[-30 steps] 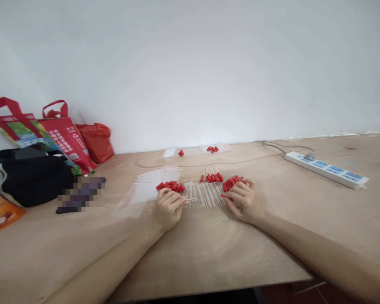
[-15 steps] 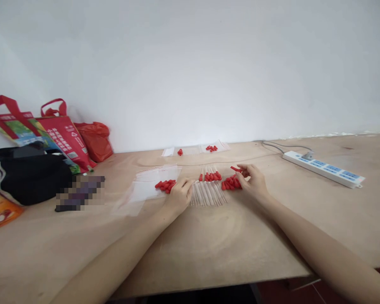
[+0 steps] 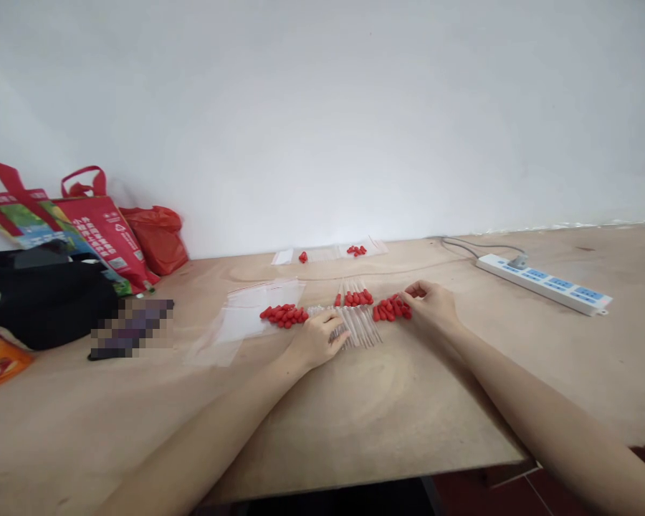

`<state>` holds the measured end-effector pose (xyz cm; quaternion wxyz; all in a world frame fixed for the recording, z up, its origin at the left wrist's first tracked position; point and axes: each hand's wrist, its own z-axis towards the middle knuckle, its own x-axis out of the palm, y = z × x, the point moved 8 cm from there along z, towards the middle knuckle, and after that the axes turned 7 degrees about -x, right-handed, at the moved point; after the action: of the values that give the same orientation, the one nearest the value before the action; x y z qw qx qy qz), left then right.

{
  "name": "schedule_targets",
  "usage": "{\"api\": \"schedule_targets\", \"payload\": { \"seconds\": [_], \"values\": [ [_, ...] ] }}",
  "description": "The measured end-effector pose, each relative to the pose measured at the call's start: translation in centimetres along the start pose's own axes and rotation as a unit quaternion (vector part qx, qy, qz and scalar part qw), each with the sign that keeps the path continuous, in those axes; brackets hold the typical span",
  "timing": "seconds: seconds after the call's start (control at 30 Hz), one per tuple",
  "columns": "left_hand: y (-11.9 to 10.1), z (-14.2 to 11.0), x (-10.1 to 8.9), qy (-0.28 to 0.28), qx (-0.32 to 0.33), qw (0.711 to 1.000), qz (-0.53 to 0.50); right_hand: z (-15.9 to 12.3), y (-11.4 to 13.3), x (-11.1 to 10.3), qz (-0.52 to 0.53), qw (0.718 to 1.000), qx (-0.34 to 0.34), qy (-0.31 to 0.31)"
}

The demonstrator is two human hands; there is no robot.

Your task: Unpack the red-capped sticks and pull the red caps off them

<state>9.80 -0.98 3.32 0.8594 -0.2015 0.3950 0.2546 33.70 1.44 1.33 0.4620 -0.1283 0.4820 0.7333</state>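
Slender clear glass dropper tubes [image 3: 362, 326] lie side by side on the table in front of me. My left hand [image 3: 318, 340] rests over their left part, thumb and fingers closed on a tube that is mostly hidden. To the right of the tubes is a pile of red rubber bulbs [image 3: 390, 308]. My right hand [image 3: 434, 307] is at that pile's right edge, fingertips pinched on a bulb, though they cover most of it. Another heap of red bulbs [image 3: 284, 315] lies left of my left hand. Behind the tubes are several droppers with bulbs fitted [image 3: 357, 297].
Clear zip bags [image 3: 247, 304] lie flat at the left, and another bag [image 3: 322, 254] with bulbs and tubes is by the wall. A white power strip [image 3: 542, 285] stands at the right. Shopping bags [image 3: 104, 233], a black bag [image 3: 48, 297] and a blurred-out item [image 3: 134, 328] occupy the left.
My left hand has moved right and nearer over the glass tubes. My right hand, which held a red bulb above the pile, has lowered it toward the pile. The view has shifted slightly.
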Motion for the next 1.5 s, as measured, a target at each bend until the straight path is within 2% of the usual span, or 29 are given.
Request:
{"api": "schedule_targets", "payload": {
  "seconds": [0.2,0.4,0.5,0.67,0.8,0.9,1.03,1.17,1.23,1.33,1.43,1.5],
  "values": [
    [0.4,-0.4,-0.1,-0.002,-0.011,1.000,-0.025,-0.2,0.8,-0.2,-0.062,0.998,-0.001,0.029],
    [1.3,-2.0,-1.9,0.020,-0.016,1.000,0.002,-0.2,0.1,-0.5,-0.042,0.999,0.029,0.017],
    [1.8,-2.6,-2.5,0.029,-0.030,0.999,0.016,0.4,0.5,-0.2,-0.056,0.998,0.026,0.023],
    [1.7,-2.6,-1.8,0.052,-0.024,0.998,0.027,2.3,3.4,2.4,-0.128,0.985,-0.001,0.116],
    [1.8,-2.5,-1.3,0.063,-0.030,0.997,0.043,3.1,5.3,5.2,-0.178,0.963,0.009,0.201],
    [2.2,-2.6,-1.5,0.060,-0.045,0.996,0.052,2.9,6.0,6.6,-0.209,0.950,0.021,0.232],
    [2.4,-2.8,-1.9,0.050,-0.048,0.996,0.053,2.8,6.4,6.6,-0.224,0.953,0.011,0.204],
    [2.5,-2.8,-2.0,0.045,-0.053,0.996,0.057,2.9,6.7,5.0,-0.199,0.968,-0.002,0.150],
    [2.7,-2.8,-2.2,0.032,-0.059,0.996,0.061,2.5,7.2,3.8,-0.163,0.979,-0.039,0.113],
    [2.9,-2.6,-2.9,-0.007,-0.079,0.994,0.070,0.6,9.2,2.2,-0.108,0.977,-0.174,0.065],
    [2.8,-2.5,-3.5,-0.041,-0.084,0.992,0.083,-3.1,11.1,1.5,-0.090,0.941,-0.325,0.025],
    [2.1,-2.5,-3.5,-0.048,-0.066,0.993,0.091,-5.6,12.0,1.3,-0.095,0.914,-0.395,-0.014]
  ]
}}
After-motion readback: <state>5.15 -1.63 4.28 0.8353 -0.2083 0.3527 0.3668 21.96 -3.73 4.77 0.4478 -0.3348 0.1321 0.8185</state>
